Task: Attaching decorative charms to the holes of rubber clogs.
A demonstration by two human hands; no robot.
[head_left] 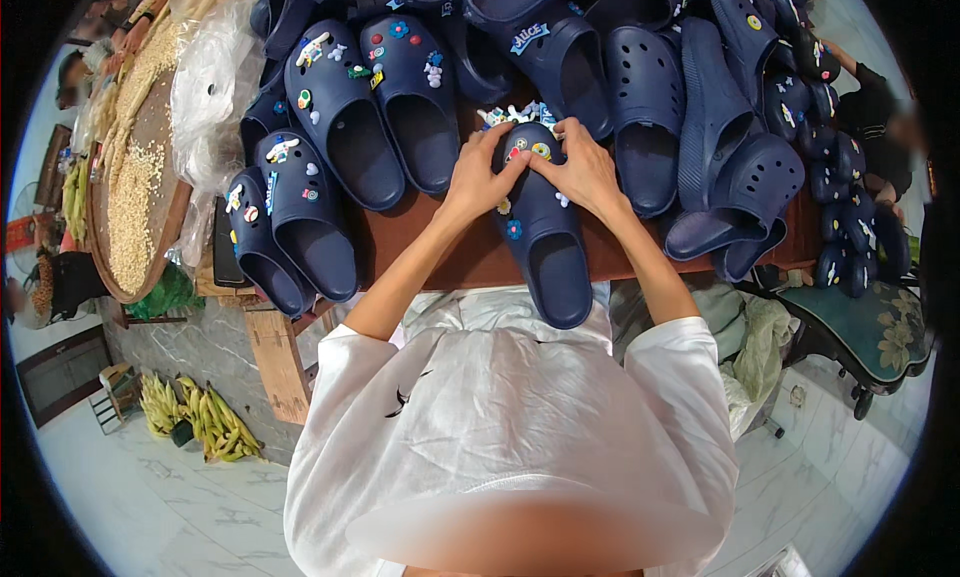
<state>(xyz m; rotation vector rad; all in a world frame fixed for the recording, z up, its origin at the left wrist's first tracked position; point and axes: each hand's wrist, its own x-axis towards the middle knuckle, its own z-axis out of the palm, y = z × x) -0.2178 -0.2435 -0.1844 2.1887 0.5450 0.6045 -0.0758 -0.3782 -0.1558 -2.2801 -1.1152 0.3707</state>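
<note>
A navy blue clog (pixel 540 222) lies at the table's near edge, its toe pointing away and its heel overhanging toward me. Small colourful charms sit on its upper, among them a yellow ring-shaped one and a blue flower. My left hand (pixel 482 177) is closed around the left of the toe, and my right hand (pixel 582 172) grips the right. Both thumbs press together on the upper beside a red charm; the fingertips reach around the toe and are partly hidden. Just beyond it lies a heap of small white and coloured charms (pixel 515 114).
Decorated navy clogs (pixel 335 117) stand at left, and plain ones (pixel 645 117) crowd the right of the brown table (pixel 405 252). Clear plastic bags (pixel 215 82) and a round tray of pale kernels (pixel 135 207) are farther left. A green chair (pixel 870 327) and another person (pixel 880 127) are at right.
</note>
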